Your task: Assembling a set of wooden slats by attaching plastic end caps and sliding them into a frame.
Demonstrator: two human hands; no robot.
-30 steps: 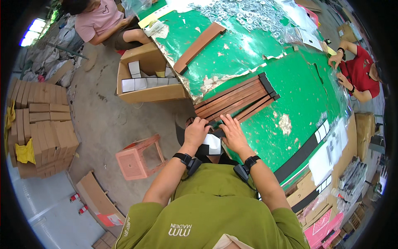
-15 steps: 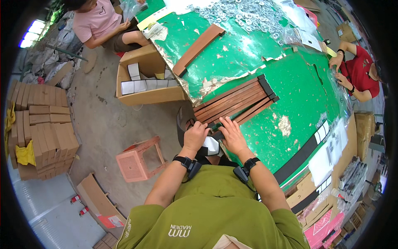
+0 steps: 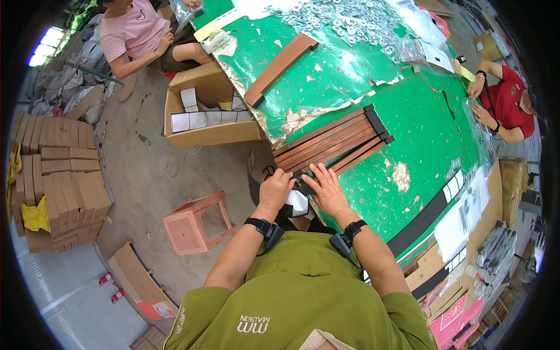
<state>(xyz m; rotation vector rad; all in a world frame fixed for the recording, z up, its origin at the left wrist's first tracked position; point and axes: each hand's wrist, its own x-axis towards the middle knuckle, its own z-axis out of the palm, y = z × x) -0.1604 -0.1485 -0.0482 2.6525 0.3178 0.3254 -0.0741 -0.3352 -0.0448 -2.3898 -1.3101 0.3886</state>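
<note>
A bundle of long brown slats (image 3: 332, 141) with black end caps lies on the green table (image 3: 431, 146), its near end at the table's edge. My left hand (image 3: 275, 189) is curled at that near end, fingers closed by the slat ends. My right hand (image 3: 325, 188) lies flat with fingers spread on the near ends of the slats. Both wrists wear black bands. A white and black object (image 3: 297, 204) sits just below my hands.
A single brown slat (image 3: 280, 67) lies farther up the table, near a heap of metal washers (image 3: 344, 17). An open cardboard box (image 3: 204, 114) and a pink plastic stool (image 3: 195, 224) stand on the floor left. Two other people sit at the top left and far right. Stacked cartons (image 3: 55, 175) line the left.
My hands have stayed at the near end of the slat bundle; the fingers shifted only slightly. The bundle has not visibly moved.
</note>
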